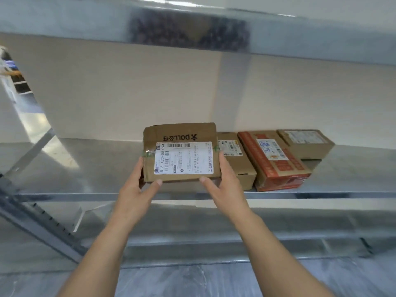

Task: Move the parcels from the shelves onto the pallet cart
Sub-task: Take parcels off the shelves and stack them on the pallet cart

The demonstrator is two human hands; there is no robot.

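Both hands, left hand (137, 181) and right hand (222, 179), are holding the box (181, 153) by its sides in the middle of the frame, just over the shelf (85, 168). I think it is being lifted off. Next it needs carrying to the cart, which is not showing.

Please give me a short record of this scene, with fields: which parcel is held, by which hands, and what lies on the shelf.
held: brown cardboard parcel with a white label
left hand: grips the parcel's left side
right hand: grips the parcel's right side
place: metal shelf
on the shelf, to the right: plain brown box, red box, small brown box
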